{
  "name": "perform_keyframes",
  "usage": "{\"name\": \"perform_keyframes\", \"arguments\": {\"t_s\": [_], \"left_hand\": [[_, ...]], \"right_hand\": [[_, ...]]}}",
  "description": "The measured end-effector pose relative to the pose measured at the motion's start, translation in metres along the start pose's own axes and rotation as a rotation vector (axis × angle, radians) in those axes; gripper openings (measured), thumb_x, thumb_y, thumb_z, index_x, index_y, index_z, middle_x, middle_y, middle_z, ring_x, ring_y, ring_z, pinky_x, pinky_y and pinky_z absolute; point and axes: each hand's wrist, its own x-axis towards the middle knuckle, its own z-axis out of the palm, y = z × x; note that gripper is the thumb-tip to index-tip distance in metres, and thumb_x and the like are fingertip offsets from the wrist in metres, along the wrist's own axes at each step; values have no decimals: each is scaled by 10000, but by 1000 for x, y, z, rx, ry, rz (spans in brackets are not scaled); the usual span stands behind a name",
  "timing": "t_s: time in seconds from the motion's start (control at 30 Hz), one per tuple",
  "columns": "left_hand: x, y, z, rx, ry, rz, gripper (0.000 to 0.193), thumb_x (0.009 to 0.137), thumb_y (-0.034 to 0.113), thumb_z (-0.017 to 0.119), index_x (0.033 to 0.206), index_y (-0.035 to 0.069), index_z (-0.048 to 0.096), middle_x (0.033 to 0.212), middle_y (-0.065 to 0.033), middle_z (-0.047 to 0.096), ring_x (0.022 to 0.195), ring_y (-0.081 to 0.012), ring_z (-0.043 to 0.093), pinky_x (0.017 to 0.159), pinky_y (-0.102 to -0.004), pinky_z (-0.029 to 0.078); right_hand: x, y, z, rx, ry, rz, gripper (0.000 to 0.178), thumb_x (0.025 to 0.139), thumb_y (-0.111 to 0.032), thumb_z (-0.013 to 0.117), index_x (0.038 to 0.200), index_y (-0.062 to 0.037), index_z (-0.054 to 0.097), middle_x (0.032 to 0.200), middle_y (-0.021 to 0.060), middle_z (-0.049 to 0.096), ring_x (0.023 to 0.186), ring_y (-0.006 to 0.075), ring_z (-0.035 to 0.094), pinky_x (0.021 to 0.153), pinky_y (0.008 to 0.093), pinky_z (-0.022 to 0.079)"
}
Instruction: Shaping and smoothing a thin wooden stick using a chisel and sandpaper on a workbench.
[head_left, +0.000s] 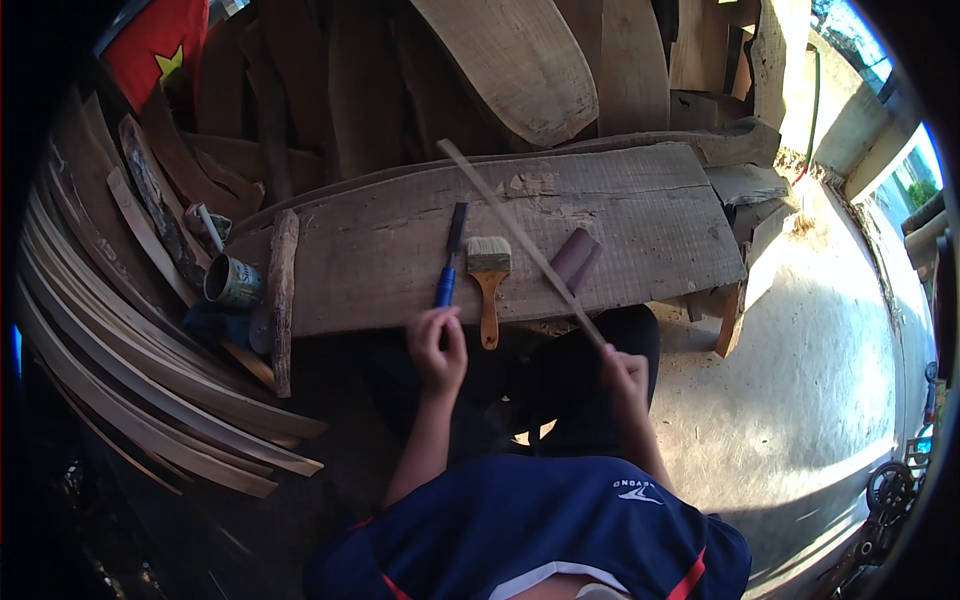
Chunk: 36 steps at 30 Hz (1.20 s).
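Observation:
A long thin wooden strip (510, 228) slants up and left across the bench, its near end gripped in my right hand (626, 378). Closed fingers form my left hand (438, 345), just below the blue handle of a chisel (445, 287); whether they touch it or pinch anything I cannot tell. The chisel lies on the bench with its dark blade pointing away. Beside it rests a flat paintbrush (488, 290) with pale bristles and a wooden handle that overhangs the front edge. A curled brown sheet, like sandpaper (577, 258), lies partly behind the strip.
The thick wooden bench (360, 260) stands before my knees. To its left are a paint-smeared can (234, 281) and many curved wooden strips (170, 390). Wooden boards (520, 70) lean behind. A concrete floor (800, 370) extends right, with a machine wheel (888, 485) at its edge.

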Motion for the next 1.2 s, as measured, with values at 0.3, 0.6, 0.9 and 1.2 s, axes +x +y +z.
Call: {"name": "perform_keyframes", "arguments": {"t_s": [0.3,0.6,0.9,1.2], "left_hand": [[-12,72,-11,-1040,-671,-483,335,933,367,392,887,48,485,593,12,435,535,-84,451,607,-247,442],[5,51,-68,-922,-455,-651,351,966,333,324,835,58,499,564,75,326,466,2,260,420,-154,209],[-28,60,-73,-973,-469,-665,373,963,314,335,854,29,549,545,44,391,480,-16,330,456,-171,261],[-9,62,-67,-895,-541,-571,356,954,312,375,853,30,568,560,45,403,488,-15,338,462,-170,257]], "right_hand": [[-29,29,81,291,-840,491,326,922,-298,457,763,-47,591,706,0,527,675,83,500,592,215,382],[124,-1,7,-993,374,-149,418,797,-412,588,890,-10,523,825,184,589,782,346,587,661,417,459],[163,15,9,-1051,72,45,511,709,-462,673,681,38,577,643,186,581,710,321,605,642,396,469],[92,-88,76,740,-94,-79,257,771,-58,540,1026,-35,522,938,49,571,864,135,542,776,272,429]]}}
